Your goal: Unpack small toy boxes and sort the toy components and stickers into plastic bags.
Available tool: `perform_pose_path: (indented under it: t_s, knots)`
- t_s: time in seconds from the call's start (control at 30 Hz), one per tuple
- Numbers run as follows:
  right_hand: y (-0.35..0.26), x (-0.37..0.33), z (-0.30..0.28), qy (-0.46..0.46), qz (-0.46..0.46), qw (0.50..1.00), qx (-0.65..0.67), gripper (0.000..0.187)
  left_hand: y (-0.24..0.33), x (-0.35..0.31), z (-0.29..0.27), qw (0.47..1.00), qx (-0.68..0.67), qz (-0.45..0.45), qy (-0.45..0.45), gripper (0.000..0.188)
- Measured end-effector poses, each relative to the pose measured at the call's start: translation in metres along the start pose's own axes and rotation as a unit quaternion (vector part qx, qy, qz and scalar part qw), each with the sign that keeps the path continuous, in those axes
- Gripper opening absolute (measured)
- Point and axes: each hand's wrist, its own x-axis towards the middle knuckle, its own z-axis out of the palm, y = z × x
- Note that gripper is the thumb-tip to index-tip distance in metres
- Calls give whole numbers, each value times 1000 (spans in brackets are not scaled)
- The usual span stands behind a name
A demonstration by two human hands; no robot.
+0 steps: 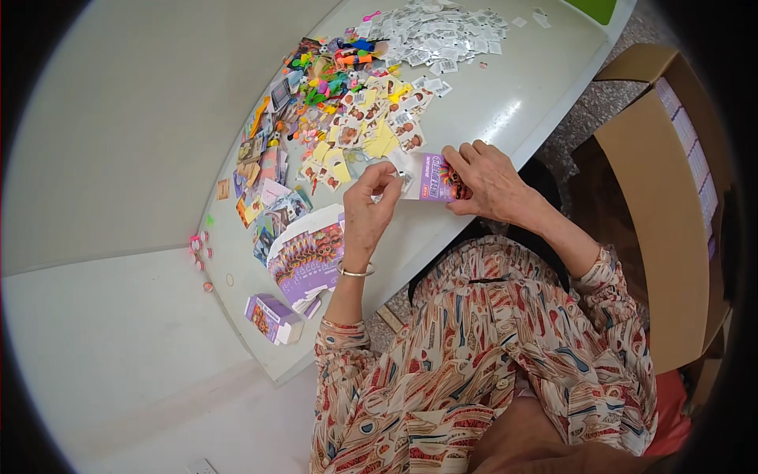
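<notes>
A small purple printed carton (435,177) lies sideways over the table's front edge, its white end flap open towards the left. My right hand (491,183) grips its right end, thumb below and fingers over the top. My left hand (371,207) is closed in a pinch beside the open end. A small white packet with dark print (406,182) shows right by the left fingertips; whether they hold it or the flap cannot be made out. Below my left wrist, a fanned stack of flat purple cartons (309,259) lies on the table.
Folded purple cartons (273,317) sit at the table's near left corner. Farther back spread white sachets (442,33), small colourful toys (335,79), stickers (371,118) and picture cards (272,167). A large cardboard box (659,213) holding packed cartons stands at my right. A wall borders the left side.
</notes>
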Motion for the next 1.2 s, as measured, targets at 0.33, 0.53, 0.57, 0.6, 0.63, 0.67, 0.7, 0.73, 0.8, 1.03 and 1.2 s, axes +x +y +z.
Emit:
perform_pose_path:
  t_s: [0.33,0.53,0.57,0.6,0.63,0.67,0.7,0.73,0.8,1.03,1.2]
  knots:
    - [-13,-7,-4,19,-44,992,-116,72,-11,13,18,996,45,-82,-13,16]
    - [2,-5,1,0,-47,998,-51,74,-11,15,21,981,185,50,20,16]
    - [2,-3,0,0,-50,998,-50,74,-19,15,19,971,202,121,39,15]
    - [5,-1,-1,-11,-44,998,-49,73,-22,17,19,971,201,121,37,15]
    - [8,0,-2,-21,-38,998,-48,72,-24,20,17,974,178,130,44,13]
    - [11,2,-2,-22,-37,998,-48,72,-27,21,15,977,156,140,51,12]
    - [15,3,-4,-33,-24,999,-23,71,-27,23,13,977,154,141,50,12]
    - [19,4,-5,-43,-12,999,3,70,-28,26,10,996,50,70,33,14]
    - [25,2,-1,-41,-12,999,13,69,-25,27,9,998,-54,-2,16,15]
    - [30,3,-1,-28,9,999,23,69,-5,26,1,990,-134,-49,25,17]
    - [29,4,1,-14,12,1000,7,72,-10,24,4,990,-134,-40,27,18]
